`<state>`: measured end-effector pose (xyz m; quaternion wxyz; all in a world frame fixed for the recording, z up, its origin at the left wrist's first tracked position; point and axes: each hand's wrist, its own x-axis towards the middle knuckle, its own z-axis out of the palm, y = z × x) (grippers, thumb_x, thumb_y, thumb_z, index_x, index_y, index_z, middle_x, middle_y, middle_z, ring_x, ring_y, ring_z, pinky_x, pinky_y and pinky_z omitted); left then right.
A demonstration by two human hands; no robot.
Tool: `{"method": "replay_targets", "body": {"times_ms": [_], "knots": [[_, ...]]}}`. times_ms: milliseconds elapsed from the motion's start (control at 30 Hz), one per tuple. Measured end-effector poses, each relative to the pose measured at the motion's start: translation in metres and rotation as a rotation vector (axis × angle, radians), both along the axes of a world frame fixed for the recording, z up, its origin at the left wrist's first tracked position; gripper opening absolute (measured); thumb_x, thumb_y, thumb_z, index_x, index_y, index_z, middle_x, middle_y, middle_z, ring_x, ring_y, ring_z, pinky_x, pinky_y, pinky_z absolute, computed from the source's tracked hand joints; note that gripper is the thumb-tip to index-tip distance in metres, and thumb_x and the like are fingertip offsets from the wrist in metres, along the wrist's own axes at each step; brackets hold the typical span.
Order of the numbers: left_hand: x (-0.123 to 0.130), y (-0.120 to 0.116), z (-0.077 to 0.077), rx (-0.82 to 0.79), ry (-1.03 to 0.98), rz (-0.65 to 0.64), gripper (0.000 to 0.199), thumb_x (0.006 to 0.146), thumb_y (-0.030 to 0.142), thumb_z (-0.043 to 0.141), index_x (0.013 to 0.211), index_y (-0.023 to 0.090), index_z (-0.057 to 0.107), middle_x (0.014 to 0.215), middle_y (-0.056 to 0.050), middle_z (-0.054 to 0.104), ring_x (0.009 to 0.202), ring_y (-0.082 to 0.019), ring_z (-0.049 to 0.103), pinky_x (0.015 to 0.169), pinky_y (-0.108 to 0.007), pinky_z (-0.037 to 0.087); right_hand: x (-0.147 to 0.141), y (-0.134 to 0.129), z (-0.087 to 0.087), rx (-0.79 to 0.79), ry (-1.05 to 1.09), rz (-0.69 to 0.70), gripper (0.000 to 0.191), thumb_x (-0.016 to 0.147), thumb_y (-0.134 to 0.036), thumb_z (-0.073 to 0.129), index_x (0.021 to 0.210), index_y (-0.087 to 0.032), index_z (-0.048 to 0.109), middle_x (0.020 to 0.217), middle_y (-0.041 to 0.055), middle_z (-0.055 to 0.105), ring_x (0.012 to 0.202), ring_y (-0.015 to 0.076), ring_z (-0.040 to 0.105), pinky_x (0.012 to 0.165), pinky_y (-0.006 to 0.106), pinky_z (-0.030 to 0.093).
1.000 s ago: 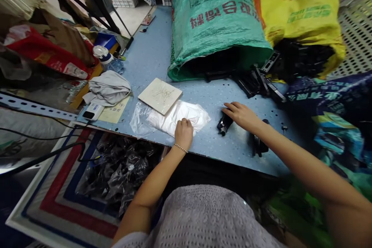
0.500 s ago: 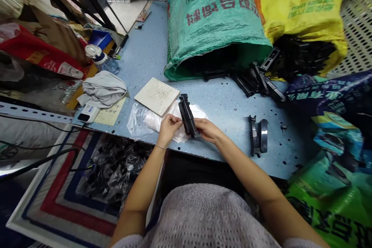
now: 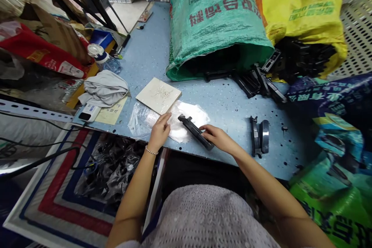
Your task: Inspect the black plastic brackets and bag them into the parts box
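Note:
My right hand (image 3: pixel 214 138) grips the lower right end of a long black plastic part (image 3: pixel 195 132), which lies slanted over a clear plastic bag (image 3: pixel 186 118). To the left of the part, apart from it, my left hand (image 3: pixel 159 131) has its fingers close together at the near corner of a cream square board (image 3: pixel 159 95). Small bits are scattered on that board. Whether the left fingertips hold something is too small to tell. Two dark curved parts (image 3: pixel 259 136) stand side by side at the right.
Black parts (image 3: pixel 255 81) spill from a green sack (image 3: pixel 217 19) and a yellow sack (image 3: pixel 305 4) at the back of the blue table (image 3: pixel 145 52). A grey cloth (image 3: pixel 103 88) and a bottle (image 3: pixel 103 58) are at the left. Green bags (image 3: pixel 334 186) stand at the right.
The black part has tilted from near upright to a slant and shifted right with my right hand. My left hand has let go of it and moved left.

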<state>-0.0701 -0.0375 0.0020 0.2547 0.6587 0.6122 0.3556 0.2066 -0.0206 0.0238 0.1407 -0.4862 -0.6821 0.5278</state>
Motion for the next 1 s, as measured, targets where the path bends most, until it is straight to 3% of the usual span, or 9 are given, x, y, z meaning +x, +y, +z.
{"method": "replay_targets", "body": {"times_ms": [133, 267, 400, 533, 600, 667, 833, 900, 1000], "knots": [[0.013, -0.012, 0.012, 0.15, 0.195, -0.079, 0.063, 0.088, 0.004, 0.041, 0.148, 0.02, 0.041, 0.151, -0.014, 0.046, 0.135, -0.023, 0.05, 0.112, -0.039, 0.045, -0.017, 0.001, -0.005, -0.183, 0.24, -0.007, 0.035, 0.085, -0.037, 0.064, 0.116, -0.022, 0.059, 0.08, 0.0021, 0.067, 0.075, 0.0199, 0.063, 0.07, 0.034, 0.049], [0.04, -0.033, 0.026, 0.222, 0.222, -0.344, 0.076, 0.087, 0.0, 0.036, 0.157, 0.024, 0.019, 0.159, -0.012, 0.034, 0.146, -0.023, 0.036, 0.117, -0.043, 0.04, -0.046, 0.008, -0.023, -0.556, 0.608, -0.174, 0.053, 0.084, -0.042, 0.063, 0.131, -0.024, 0.046, 0.09, 0.0041, 0.069, 0.073, 0.0213, 0.067, 0.067, 0.038, 0.056], [0.057, -0.054, 0.034, 0.102, 0.162, -0.468, 0.075, 0.089, 0.007, 0.042, 0.158, 0.025, 0.017, 0.157, -0.013, 0.036, 0.144, -0.024, 0.039, 0.116, -0.044, 0.042, -0.064, -0.006, -0.027, -0.216, 0.498, -0.297, 0.039, 0.085, -0.028, 0.059, 0.124, -0.027, 0.056, 0.106, 0.0045, 0.069, 0.097, 0.0237, 0.066, 0.091, 0.045, 0.053], [0.047, -0.087, 0.06, 0.025, 0.182, -0.354, 0.056, 0.091, 0.023, 0.054, 0.146, 0.028, 0.046, 0.138, -0.011, 0.058, 0.129, -0.025, 0.056, 0.11, -0.043, 0.049, -0.06, -0.04, -0.002, -0.036, 0.436, 0.025, 0.036, 0.091, -0.027, 0.054, 0.126, -0.029, 0.062, 0.113, 0.0027, 0.07, 0.109, 0.0234, 0.063, 0.101, 0.045, 0.049], [0.016, -0.113, 0.075, -0.078, 0.173, -0.241, 0.042, 0.091, 0.03, 0.055, 0.132, 0.038, 0.06, 0.126, -0.003, 0.067, 0.118, -0.023, 0.064, 0.106, -0.039, 0.052, -0.041, -0.05, 0.016, -0.073, 0.453, 0.227, 0.04, 0.094, -0.03, 0.052, 0.134, -0.032, 0.058, 0.114, 0.0014, 0.071, 0.107, 0.0215, 0.065, 0.097, 0.043, 0.052], [-0.038, -0.138, 0.077, -0.276, 0.196, -0.123, 0.037, 0.084, 0.043, 0.061, 0.12, 0.045, 0.067, 0.122, 0.004, 0.07, 0.112, -0.025, 0.068, 0.101, -0.039, 0.054, -0.004, -0.049, 0.033, 0.034, 0.344, 0.251, 0.042, 0.097, -0.027, 0.048, 0.139, -0.034, 0.054, 0.123, 0.0021, 0.069, 0.112, 0.0209, 0.064, 0.099, 0.044, 0.052], [-0.204, -0.162, 0.01, -0.843, 0.411, 0.316, 0.026, 0.051, 0.065, 0.054, 0.056, 0.043, 0.068, 0.064, 0.01, 0.074, 0.082, -0.034, 0.075, 0.081, -0.048, 0.058, 0.136, -0.016, 0.053, 0.569, -0.539, -0.049, 0.061, 0.09, -0.002, 0.035, 0.142, -0.028, 0.051, 0.144, 0.0113, 0.054, 0.132, 0.0292, 0.051, 0.1, 0.054, 0.048], [-0.246, -0.166, -0.015, -0.961, 0.497, 0.369, 0.029, 0.041, 0.065, 0.051, 0.039, 0.037, 0.055, 0.044, 0.008, 0.065, 0.068, -0.034, 0.074, 0.075, -0.047, 0.057, 0.178, 0.006, 0.046, 0.687, -0.827, 0.02, 0.067, 0.085, 0.003, 0.039, 0.143, -0.029, 0.05, 0.156, 0.0117, 0.039, 0.143, 0.0347, 0.037, 0.1, 0.056, 0.046], [-0.269, -0.169, -0.029, -0.927, 0.623, 0.37, 0.047, 0.034, 0.071, 0.049, 0.031, 0.026, 0.035, 0.026, 0.005, 0.047, 0.044, -0.031, 0.066, 0.06, -0.046, 0.055, 0.206, 0.037, 0.03, 0.805, -0.89, 0.3, 0.067, 0.084, 0.004, 0.04, 0.139, -0.03, 0.054, 0.159, 0.0063, 0.034, 0.148, 0.0311, 0.028, 0.108, 0.059, 0.038]]}}
